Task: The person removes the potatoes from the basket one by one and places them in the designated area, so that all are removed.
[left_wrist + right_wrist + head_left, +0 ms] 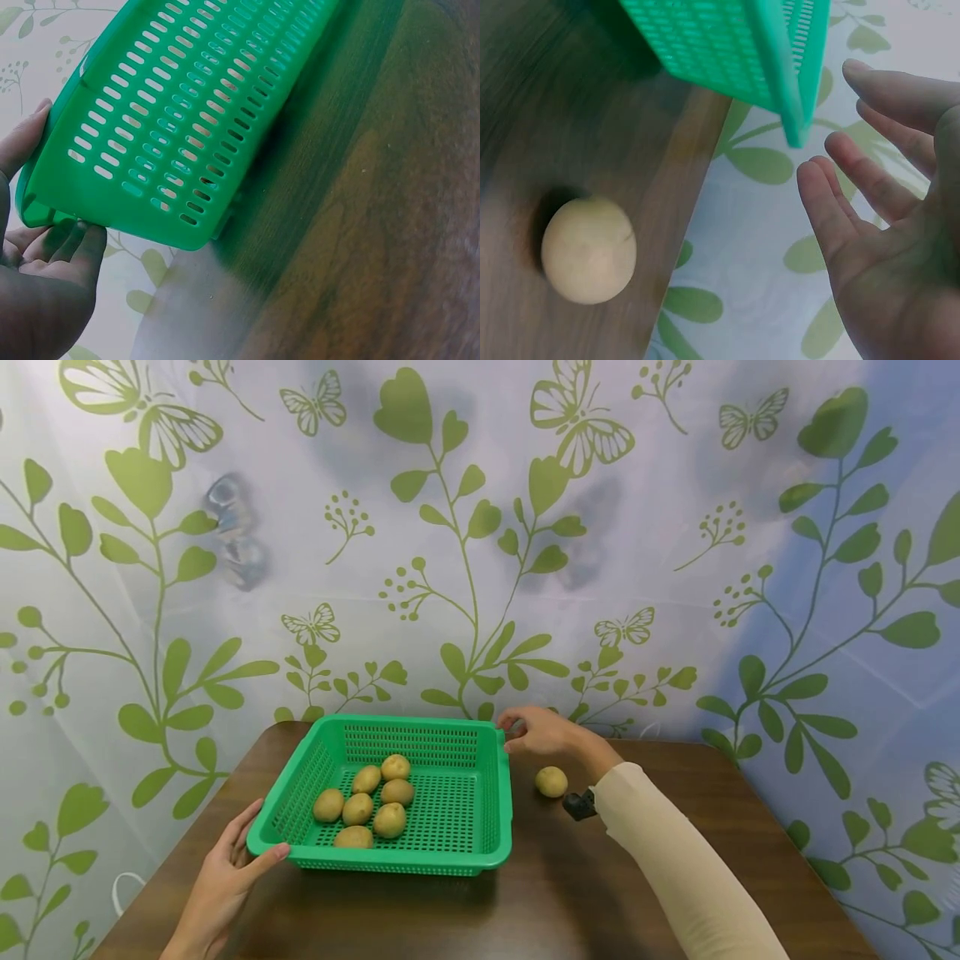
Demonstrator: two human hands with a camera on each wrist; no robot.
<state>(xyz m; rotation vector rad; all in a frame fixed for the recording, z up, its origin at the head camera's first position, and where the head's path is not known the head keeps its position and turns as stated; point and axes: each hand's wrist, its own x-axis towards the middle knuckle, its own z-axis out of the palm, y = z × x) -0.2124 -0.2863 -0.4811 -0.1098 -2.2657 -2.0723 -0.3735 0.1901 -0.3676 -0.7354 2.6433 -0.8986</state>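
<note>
A green plastic basket (491,827) with slotted walls holds several potatoes (357,808), grouped toward its left side. My left hand (222,875) grips the near left corner of the basket; in the left wrist view the thumb lies over the rim and the fingers (88,251) curl beneath it. My right hand (542,732) is by the far right corner. The right wrist view shows its fingers (874,176) spread, with a gap between them and the basket rim (795,127). A single potato (551,782) lies on the table, right of the basket and below the right wrist.
The brown wooden table (675,827) reaches back to a pale curtain (660,568) printed with green leaves and butterflies. A small black object (579,806) sits at the right wrist by the sleeve. A white loop (120,889) hangs beyond the table's left edge.
</note>
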